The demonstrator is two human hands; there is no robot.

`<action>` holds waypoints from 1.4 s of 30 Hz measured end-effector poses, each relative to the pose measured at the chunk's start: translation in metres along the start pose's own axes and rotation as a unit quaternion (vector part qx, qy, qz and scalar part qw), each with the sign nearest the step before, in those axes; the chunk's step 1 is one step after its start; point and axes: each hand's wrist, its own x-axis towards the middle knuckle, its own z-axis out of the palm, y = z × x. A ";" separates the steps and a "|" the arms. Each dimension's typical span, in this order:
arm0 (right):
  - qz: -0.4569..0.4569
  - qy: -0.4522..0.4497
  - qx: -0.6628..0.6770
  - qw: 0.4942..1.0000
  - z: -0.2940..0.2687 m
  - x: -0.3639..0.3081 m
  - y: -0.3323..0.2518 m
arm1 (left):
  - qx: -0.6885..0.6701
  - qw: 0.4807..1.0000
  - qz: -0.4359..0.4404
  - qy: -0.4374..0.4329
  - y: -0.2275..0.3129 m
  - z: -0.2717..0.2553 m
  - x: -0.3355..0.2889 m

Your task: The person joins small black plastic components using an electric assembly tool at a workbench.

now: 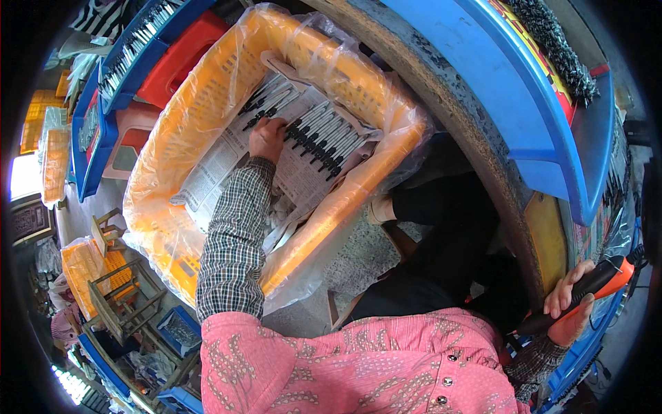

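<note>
Shirt, pink, at the near edge. Off to the near right, outside the yellow crate, right hand, curled around a black-and-orange tool, well apart from the rods. Farther in, crossing the crate from the near left, a checked sleeve, then left hand: fingers bent, tips down at the dark ends, with the grip itself hidden from above, so no telling whether pinching a rod or only touching. By far the nearer of the two hands to the rods. Just to the right of those fingertips, the longer row: slim pieces, white with black ends, side by side on newspaper. Long axis of each slanting from near left to far right, black end on the near-left side, toward the hand. Line of the row itself: from the fingertips toward the near right, crosswise to every rod. Beyond the hand and slightly left, a looser group with much the same slant. Past both, the far crate wall, perforated, under clear film. Farther still, a blue bin at far left and a blue tray at far right.
</note>
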 end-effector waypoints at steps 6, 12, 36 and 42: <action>-0.001 0.001 -0.003 1.000 0.000 -0.001 -0.001 | 0.039 0.999 -0.024 -0.011 0.004 0.001 0.003; -0.001 -0.003 -0.002 1.000 -0.001 0.000 0.000 | 0.044 0.996 -0.063 -0.037 0.011 -0.005 0.008; -0.001 0.003 0.000 1.000 0.001 0.000 0.001 | -0.006 0.999 -0.040 0.025 0.006 0.003 0.009; 0.001 0.003 0.000 1.000 -0.001 0.000 -0.001 | 0.123 0.990 -0.053 0.047 -0.006 -0.005 0.012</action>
